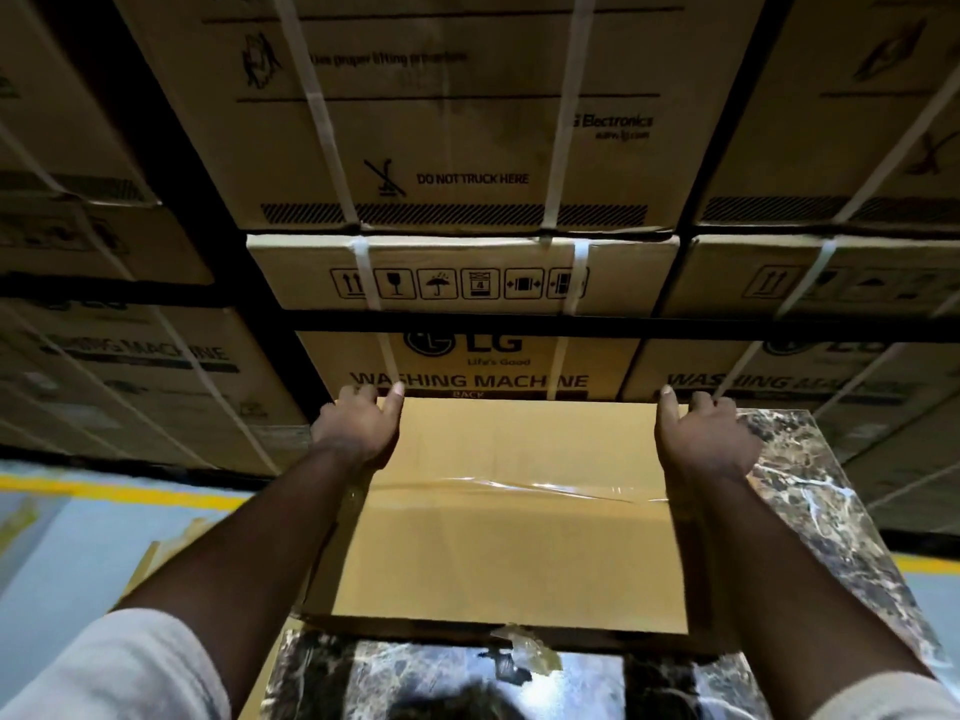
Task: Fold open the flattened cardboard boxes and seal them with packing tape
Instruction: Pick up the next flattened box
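A plain brown cardboard box (514,543) stands set up on a dark marble table (810,511). A strip of clear packing tape (524,485) runs across the seam of its top flaps, and a crumpled tape end (524,649) hangs off the near edge. My left hand (358,428) grips the far left corner, fingers curled over the far edge, thumb on top. My right hand (701,439) grips the far right corner the same way.
Strapped washing machine cartons (467,272) are stacked in a wall right behind the table. Flattened cardboard (166,553) lies low on the left beside the table. A yellow line (104,488) marks the grey floor.
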Tool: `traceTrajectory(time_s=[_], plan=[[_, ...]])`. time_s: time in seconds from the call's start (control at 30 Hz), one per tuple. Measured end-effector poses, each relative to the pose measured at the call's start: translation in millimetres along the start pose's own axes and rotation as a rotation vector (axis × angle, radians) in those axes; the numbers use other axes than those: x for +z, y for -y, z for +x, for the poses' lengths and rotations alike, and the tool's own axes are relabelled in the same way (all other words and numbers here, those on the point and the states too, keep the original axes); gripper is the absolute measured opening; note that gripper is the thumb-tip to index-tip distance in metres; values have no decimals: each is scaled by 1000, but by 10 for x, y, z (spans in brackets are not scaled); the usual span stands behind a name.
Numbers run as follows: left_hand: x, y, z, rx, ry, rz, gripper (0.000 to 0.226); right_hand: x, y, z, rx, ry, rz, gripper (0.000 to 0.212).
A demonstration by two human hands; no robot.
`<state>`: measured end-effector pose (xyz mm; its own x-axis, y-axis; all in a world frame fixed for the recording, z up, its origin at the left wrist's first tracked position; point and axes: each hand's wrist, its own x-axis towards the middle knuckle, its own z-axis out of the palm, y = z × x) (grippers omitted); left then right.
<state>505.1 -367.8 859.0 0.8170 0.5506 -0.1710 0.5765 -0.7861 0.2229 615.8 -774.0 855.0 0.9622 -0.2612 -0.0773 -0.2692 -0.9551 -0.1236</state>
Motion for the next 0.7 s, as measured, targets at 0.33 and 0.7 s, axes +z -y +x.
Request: traceTrajectory(time_s=[0.33,0.7], plan=[[-176,145,43,-393,9,-538,63,-246,-70,118,226,140,334,69],[-768,719,-699,-176,-328,-1093,51,-821,-358,-1154,151,-305,1126,45]])
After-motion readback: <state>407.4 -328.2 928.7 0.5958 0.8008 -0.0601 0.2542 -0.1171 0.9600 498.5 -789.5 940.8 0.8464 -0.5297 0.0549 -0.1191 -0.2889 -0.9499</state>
